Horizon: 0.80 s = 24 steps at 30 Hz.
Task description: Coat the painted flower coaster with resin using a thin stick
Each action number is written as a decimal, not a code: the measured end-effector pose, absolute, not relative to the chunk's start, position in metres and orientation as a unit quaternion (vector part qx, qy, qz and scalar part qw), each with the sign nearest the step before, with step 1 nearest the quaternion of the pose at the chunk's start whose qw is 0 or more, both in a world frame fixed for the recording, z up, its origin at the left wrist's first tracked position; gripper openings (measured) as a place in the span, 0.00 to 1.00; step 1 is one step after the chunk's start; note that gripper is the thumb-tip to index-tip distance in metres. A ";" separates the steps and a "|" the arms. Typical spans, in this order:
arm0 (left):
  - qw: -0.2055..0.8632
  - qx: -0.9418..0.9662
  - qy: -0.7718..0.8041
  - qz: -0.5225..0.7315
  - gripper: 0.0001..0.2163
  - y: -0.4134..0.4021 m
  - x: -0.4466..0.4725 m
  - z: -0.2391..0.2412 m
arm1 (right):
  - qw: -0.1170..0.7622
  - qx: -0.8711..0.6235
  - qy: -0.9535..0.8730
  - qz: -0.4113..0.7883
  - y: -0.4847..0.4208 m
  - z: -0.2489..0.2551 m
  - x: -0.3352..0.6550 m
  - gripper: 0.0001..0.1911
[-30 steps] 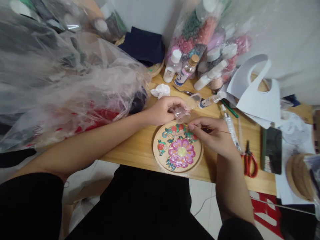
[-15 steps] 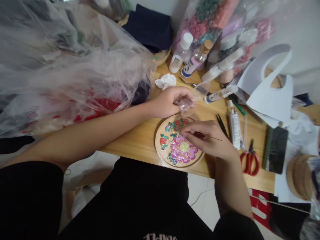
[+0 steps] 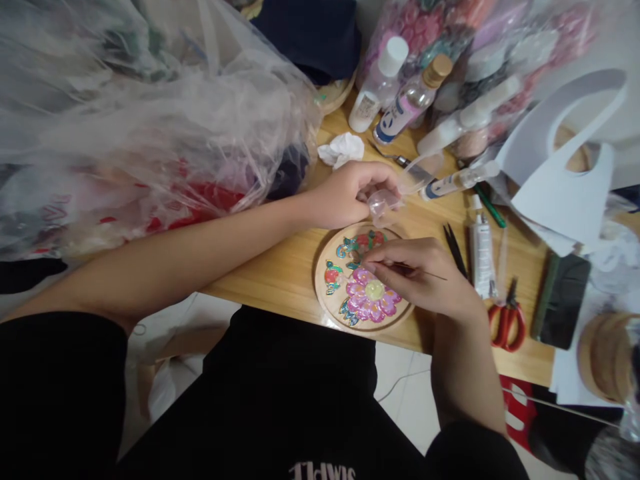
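Desk (image 3: 280, 280): R hand (image 3: 425, 280) round stick (image 3: 431, 273) (L (image 3: 345, 193) round cup (image 3: 383, 203))

Home craft desk: glue bottles (image 3: 395, 100), bead bags (image 3: 450, 33), scissors (image 3: 507, 320).

Entry: one person, seen from above.
Garment: black top (image 3: 290, 400), plain matte fabric, filling the lower middle of the view.
Sleeves: short and black. The left sleeve (image 3: 60, 393) ends above the elbow, the right sleeve (image 3: 475, 460) likewise (only its hem shows).
Marking: one line of pale pink lettering (image 3: 323, 471) at the bottom edge, upside down to the camera, partly cut off.
Forearms, left hand (image 3: 345, 197), right hand (image 3: 420, 277): bare.
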<state>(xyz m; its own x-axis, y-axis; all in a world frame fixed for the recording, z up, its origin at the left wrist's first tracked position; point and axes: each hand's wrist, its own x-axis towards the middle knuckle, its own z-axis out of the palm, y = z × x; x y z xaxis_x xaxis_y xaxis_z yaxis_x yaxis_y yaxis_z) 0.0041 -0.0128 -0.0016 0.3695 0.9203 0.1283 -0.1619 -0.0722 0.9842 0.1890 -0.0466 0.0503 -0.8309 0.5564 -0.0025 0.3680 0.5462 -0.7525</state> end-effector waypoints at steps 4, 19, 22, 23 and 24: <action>0.589 0.586 0.326 0.451 0.11 -0.011 0.004 -0.004 | 0.121 -0.269 -0.868 0.399 -0.047 0.049 0.190 0.06; 0.569 0.605 0.317 0.457 0.10 -0.011 0.003 -0.005 | 0.134 -0.253 -0.873 0.394 -0.046 0.051 0.188 0.07; 0.569 0.601 0.323 0.459 0.10 -0.011 0.003 -0.002 | 0.133 -0.255 -0.875 0.390 -0.046 0.050 0.189 0.07; 0.569 0.600 0.324 0.460 0.10 -0.011 0.004 -0.002 | 0.131 -0.255 -0.875 0.390 -0.046 0.050 0.189 0.07; 0.570 0.598 0.325 0.460 0.10 -0.011 0.004 -0.001 | 0.130 -0.256 -0.875 0.390 -0.046 0.049 0.189 0.07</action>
